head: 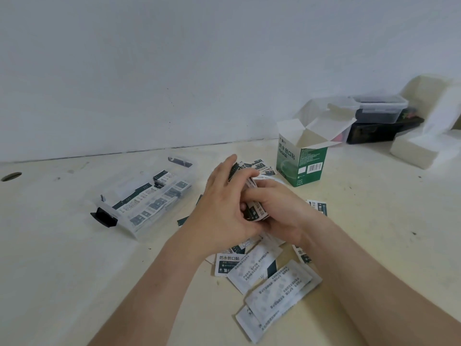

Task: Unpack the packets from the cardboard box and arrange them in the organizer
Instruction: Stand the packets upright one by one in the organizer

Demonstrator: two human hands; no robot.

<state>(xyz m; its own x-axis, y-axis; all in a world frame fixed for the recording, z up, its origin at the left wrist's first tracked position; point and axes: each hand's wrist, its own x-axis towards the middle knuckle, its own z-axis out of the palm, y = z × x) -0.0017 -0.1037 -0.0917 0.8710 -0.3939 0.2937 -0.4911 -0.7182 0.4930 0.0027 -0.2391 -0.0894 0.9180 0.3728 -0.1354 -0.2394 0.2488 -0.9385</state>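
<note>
A green and white cardboard box [301, 161] stands open-topped on the table, right of centre. Over the middle of the table both hands hold one stack of white and dark green packets [257, 211]. My left hand [224, 208] wraps the stack from the left and my right hand [279, 216] grips it from the right. Loose packets [269, 278] lie scattered on the table below and around the hands. A clear plastic organizer [147, 198] lies to the left with rows of packets inside and a black latch at its near end.
At the back right a clear lidded container [379, 108] rests on a dark case, beside white foam blocks [424, 146]. The wall runs along the table's far edge. A small hole [11, 176] marks the table at far left.
</note>
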